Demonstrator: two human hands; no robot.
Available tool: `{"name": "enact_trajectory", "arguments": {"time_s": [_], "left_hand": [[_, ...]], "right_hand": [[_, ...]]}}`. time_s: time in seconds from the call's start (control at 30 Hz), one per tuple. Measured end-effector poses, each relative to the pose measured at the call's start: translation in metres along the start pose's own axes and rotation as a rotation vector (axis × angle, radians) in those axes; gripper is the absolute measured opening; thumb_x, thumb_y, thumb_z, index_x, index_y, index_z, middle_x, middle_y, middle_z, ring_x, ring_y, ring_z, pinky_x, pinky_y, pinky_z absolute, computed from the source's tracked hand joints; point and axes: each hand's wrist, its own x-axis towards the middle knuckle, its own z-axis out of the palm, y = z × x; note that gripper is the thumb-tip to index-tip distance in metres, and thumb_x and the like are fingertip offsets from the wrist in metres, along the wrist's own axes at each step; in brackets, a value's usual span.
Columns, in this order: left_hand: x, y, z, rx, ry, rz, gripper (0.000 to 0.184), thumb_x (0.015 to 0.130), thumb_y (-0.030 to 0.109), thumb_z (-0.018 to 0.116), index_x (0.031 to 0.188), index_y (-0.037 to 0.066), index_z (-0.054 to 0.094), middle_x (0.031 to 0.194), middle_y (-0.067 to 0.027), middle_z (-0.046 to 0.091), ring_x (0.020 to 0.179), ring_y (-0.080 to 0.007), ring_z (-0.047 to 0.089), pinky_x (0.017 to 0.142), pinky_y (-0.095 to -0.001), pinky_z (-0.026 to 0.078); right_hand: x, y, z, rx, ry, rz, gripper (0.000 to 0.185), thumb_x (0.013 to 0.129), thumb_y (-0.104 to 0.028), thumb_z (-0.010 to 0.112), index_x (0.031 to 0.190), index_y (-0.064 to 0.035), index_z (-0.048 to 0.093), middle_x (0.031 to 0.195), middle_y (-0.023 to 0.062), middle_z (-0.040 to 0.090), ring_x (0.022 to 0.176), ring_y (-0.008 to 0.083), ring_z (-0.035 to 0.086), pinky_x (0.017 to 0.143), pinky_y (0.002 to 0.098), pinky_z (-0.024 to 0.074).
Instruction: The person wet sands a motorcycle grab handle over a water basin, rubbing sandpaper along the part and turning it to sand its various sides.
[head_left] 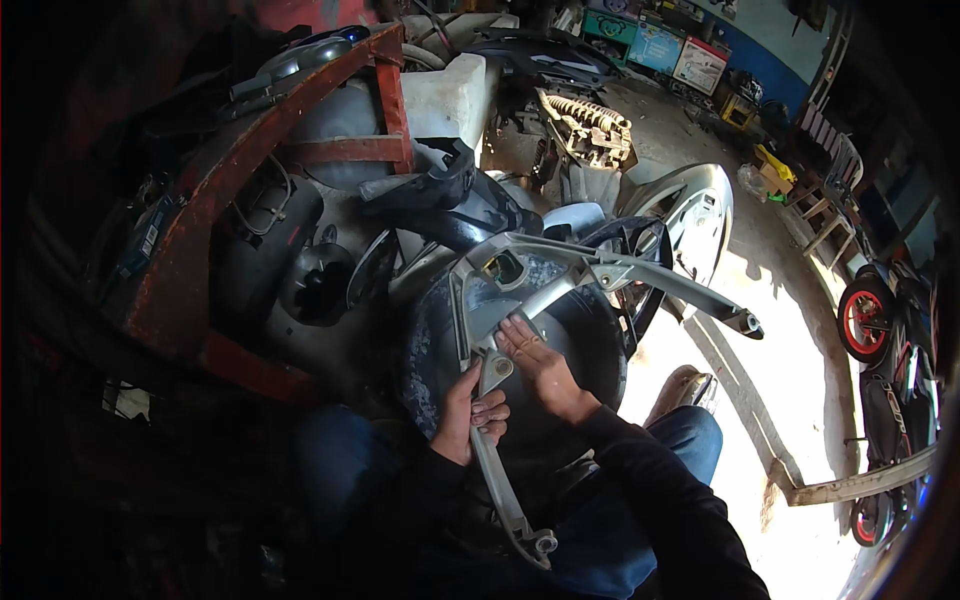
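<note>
A grey metal motorcycle bracket [545, 297] with several arms lies tilted across a dark round tub [418, 345]. My left hand [468, 415] is closed around its lower arm, close to the joint with the bolt hole. That arm runs down between my knees and ends in a rounded lug. My right hand [540, 368] presses on the crossbar near the same joint, fingers close together and bent over the bar. Whether anything thin lies under those fingers is hidden. In the tub, a small yellowish-green thing [508, 268] shows through the bracket's far corner.
A rusty red metal frame [180, 250] stands at left, beside dark plastic parts [440, 200]. Beyond the tub are a coil spring assembly [590, 125] and a pale body panel [700, 215]. At right are a motorcycle [885, 400] and a long curved strip [850, 487].
</note>
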Motion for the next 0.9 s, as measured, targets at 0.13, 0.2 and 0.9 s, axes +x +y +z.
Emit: {"name": "enact_trajectory", "arguments": {"time_s": [0.13,0.2,0.9], "left_hand": [[-0.001,0.002,-0.002,-0.017,0.044,0.019,0.034,0.1,0.052,0.049,0.086,0.022,0.055,0.05,0.0097,0.026,0.041,-0.0029,0.025,0.038,-0.0185,0.023],[0.003,0.0,0.0,-0.02,0.057,0.034,0.035,0.099,0.053,0.049,0.088,0.021,0.057,0.05,0.0094,0.026,0.041,-0.0029,0.025,0.038,-0.0184,0.024],[-0.009,0.011,0.001,-0.067,-0.019,-0.04,0.036,0.1,0.051,0.048,0.085,0.02,0.056,0.05,0.0089,0.029,0.041,-0.0029,0.026,0.039,-0.0191,0.023]], "right_hand": [[0.015,0.041,-0.014,-0.195,0.169,0.142,0.052,0.082,0.008,0.051,0.132,-0.0012,0.057,0.144,0.018,0.05,0.138,0.0307,0.043,0.115,0.0387,0.0361],[0.001,0.019,0.004,-0.105,0.103,0.172,0.054,0.083,0.007,0.05,0.136,-0.0034,0.055,0.148,0.0157,0.046,0.141,0.0296,0.04,0.116,0.0373,0.0356],[0.014,0.035,-0.004,-0.063,0.262,0.151,0.047,0.08,0.009,0.053,0.125,0.0008,0.064,0.131,0.0207,0.06,0.131,0.0357,0.051,0.111,0.0427,0.041]]}}
